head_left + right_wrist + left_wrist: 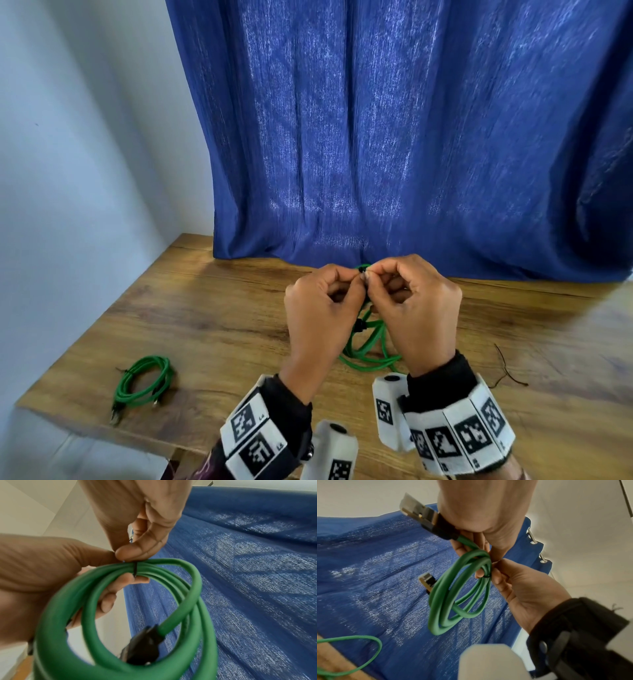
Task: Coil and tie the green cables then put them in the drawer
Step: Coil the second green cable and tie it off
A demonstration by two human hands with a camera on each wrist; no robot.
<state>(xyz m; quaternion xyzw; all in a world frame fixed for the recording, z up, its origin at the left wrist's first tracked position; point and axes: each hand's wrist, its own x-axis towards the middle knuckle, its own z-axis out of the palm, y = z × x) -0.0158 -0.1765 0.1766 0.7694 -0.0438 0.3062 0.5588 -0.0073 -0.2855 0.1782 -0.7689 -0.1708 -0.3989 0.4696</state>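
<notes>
Wrist bands (260, 442): white, printed with black square markers, one on each of my forearms, closest to the head camera.
Tied coil (142, 380): green cable, already bound, flat on the wooden table (219, 308), well to the left of both my hands, plugs pointing toward the near edge.
Left hand (322, 308): fingers curled, thumb and fingertip pinching the black tie (135, 569) at the top of the held coil.
Held coil (462, 592): green cable in several loops, hanging below my two hands, which meet over its top; its lowest loops reach the table in the head view.
Black tie: thin, wrapped once across the bundled strands, right under my pinching fingertips.
Plugs: one metal-tipped black connector (426, 519) sticks out beside my right hand; a second (427, 580) hangs by the loops.
Right hand (414, 305): fingers curled, pinching the same tie from the other side, touching my left fingertips.
Loose tie (507, 370): thin dark strand on the table, right of my right wrist.
Blue curtain (411, 137): hangs beyond my hands, its hem on the table.
</notes>
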